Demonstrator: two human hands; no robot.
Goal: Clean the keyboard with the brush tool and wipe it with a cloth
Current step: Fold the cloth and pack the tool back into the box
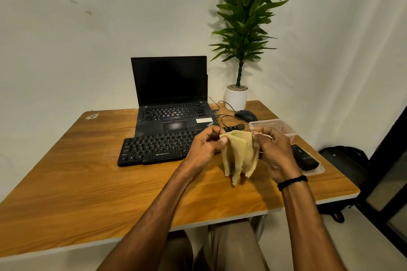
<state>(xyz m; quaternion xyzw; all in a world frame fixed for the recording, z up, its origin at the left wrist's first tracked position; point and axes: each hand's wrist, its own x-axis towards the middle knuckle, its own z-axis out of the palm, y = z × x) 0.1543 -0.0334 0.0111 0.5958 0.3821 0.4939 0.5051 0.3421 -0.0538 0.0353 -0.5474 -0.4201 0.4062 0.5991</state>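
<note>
Both hands hold a yellow cloth (239,153) up above the wooden counter (88,182): the left hand (203,148) pinches its upper left corner, the right hand (275,152) grips the right corner, fingers curled. The black keyboard (154,148) lies just behind the left hand, before an open laptop (171,97).

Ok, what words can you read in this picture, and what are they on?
"ZEBRONICS": on the front edge of the black keyboard.
Key letters on the keyboard and the laptop: too small to read.
Laptop palm rest: a slanted logo and a white sticker, both too blurred to read.
Black box right of the cloth: a pale marking, too blurred to read.
</note>
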